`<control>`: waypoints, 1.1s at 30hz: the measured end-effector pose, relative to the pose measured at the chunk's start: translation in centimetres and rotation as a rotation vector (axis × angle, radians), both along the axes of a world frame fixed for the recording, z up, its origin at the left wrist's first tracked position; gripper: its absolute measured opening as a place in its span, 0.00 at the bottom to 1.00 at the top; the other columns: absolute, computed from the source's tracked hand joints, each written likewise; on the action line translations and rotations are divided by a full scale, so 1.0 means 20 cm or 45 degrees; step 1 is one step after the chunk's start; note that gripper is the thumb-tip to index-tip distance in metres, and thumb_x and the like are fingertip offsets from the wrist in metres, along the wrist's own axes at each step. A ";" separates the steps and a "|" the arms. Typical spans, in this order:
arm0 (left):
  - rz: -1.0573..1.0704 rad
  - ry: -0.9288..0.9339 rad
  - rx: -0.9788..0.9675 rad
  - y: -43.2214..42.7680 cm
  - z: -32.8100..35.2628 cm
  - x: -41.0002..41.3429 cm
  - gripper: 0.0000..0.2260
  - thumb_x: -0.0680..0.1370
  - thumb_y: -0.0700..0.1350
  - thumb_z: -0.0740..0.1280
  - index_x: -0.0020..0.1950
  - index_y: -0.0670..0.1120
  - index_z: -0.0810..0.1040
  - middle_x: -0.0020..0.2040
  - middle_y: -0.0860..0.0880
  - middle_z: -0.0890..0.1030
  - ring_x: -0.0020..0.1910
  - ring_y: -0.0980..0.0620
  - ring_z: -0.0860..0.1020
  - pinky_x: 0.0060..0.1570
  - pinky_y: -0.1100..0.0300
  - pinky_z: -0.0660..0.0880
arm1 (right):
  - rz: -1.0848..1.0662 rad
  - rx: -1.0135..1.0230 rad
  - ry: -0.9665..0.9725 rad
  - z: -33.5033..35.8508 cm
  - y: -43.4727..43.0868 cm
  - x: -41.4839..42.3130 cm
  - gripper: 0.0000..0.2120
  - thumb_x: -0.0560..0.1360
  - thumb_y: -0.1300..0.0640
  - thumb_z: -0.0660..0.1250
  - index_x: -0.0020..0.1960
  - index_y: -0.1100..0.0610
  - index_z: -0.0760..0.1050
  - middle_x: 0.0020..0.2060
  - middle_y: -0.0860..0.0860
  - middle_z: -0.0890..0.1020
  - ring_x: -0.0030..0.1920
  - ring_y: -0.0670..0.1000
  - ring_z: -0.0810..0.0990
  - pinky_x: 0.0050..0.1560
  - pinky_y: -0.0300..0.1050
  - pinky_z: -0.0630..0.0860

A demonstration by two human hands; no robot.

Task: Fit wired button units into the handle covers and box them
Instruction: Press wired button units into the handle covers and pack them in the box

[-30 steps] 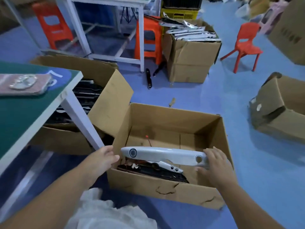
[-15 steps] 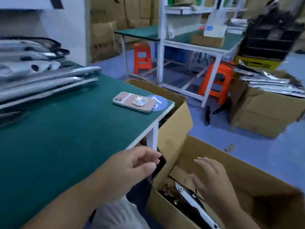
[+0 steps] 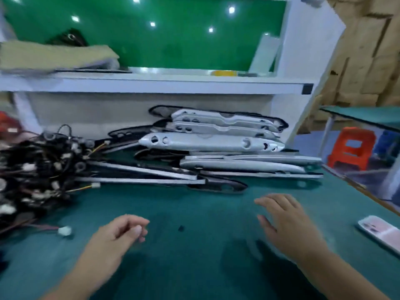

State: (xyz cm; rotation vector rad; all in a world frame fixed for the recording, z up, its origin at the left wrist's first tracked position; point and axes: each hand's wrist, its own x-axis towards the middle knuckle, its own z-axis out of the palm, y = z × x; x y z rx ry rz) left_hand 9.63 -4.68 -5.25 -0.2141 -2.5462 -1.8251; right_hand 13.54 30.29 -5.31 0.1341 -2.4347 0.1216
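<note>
Left hand (image 3: 121,232) loosely curled, empty; right hand (image 3: 285,221) — fingers spread — above green table (image 3: 194,267).

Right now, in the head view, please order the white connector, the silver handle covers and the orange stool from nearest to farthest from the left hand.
1. White connector, just left of the left hand.
2. Silver handle covers, stacked at the back.
3. Orange stool, far right.
</note>
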 end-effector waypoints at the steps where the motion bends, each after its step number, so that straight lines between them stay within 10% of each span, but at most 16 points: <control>1: 0.076 0.020 -0.004 -0.04 -0.02 -0.03 0.13 0.77 0.32 0.65 0.42 0.48 0.83 0.34 0.49 0.84 0.32 0.56 0.80 0.42 0.65 0.77 | 0.011 -0.001 -0.033 0.00 -0.08 -0.11 0.14 0.66 0.57 0.75 0.51 0.56 0.81 0.46 0.51 0.81 0.48 0.56 0.81 0.51 0.50 0.77; 4: 0.143 -0.012 -0.050 -0.05 -0.04 -0.09 0.13 0.78 0.34 0.65 0.43 0.50 0.82 0.34 0.51 0.83 0.31 0.56 0.78 0.48 0.53 0.76 | 0.019 -0.081 -0.096 -0.03 -0.33 -0.37 0.21 0.62 0.58 0.79 0.54 0.56 0.80 0.49 0.51 0.82 0.51 0.57 0.80 0.50 0.53 0.78; 9: 0.001 -0.079 -0.214 0.01 -0.04 -0.10 0.12 0.78 0.41 0.65 0.43 0.59 0.79 0.38 0.61 0.83 0.33 0.63 0.78 0.39 0.72 0.72 | -0.041 -0.283 -0.097 -0.04 -0.65 -0.70 0.19 0.70 0.50 0.73 0.58 0.56 0.80 0.57 0.53 0.80 0.59 0.59 0.76 0.55 0.59 0.74; 19: -0.011 -0.052 -0.149 0.00 -0.06 -0.12 0.17 0.77 0.45 0.64 0.42 0.71 0.75 0.39 0.65 0.82 0.37 0.65 0.78 0.43 0.73 0.72 | 0.095 -0.559 -0.019 0.06 -0.75 -0.78 0.06 0.74 0.59 0.68 0.49 0.61 0.78 0.49 0.53 0.80 0.52 0.59 0.74 0.56 0.52 0.67; 24: 0.260 -0.049 0.370 -0.03 -0.09 -0.16 0.10 0.76 0.51 0.66 0.56 0.63 0.73 0.48 0.61 0.82 0.50 0.56 0.80 0.56 0.57 0.75 | 0.083 -0.726 -0.058 0.15 -0.60 -0.60 0.04 0.77 0.53 0.63 0.49 0.49 0.76 0.46 0.44 0.77 0.48 0.49 0.75 0.46 0.43 0.66; 28: 0.465 -0.166 0.905 -0.07 -0.06 -0.21 0.24 0.79 0.54 0.62 0.74 0.56 0.60 0.58 0.55 0.75 0.54 0.57 0.77 0.67 0.51 0.70 | 0.091 -1.080 -0.362 0.14 -0.33 -0.37 0.07 0.75 0.43 0.63 0.43 0.40 0.80 0.35 0.45 0.83 0.29 0.45 0.78 0.33 0.40 0.74; 33: 0.528 -0.146 1.308 -0.16 0.00 -0.20 0.08 0.80 0.48 0.64 0.57 0.49 0.73 0.46 0.52 0.84 0.40 0.55 0.84 0.39 0.58 0.79 | 0.013 -0.870 -0.673 0.07 -0.11 -0.14 0.13 0.66 0.34 0.63 0.43 0.38 0.80 0.24 0.53 0.79 0.23 0.51 0.76 0.24 0.33 0.69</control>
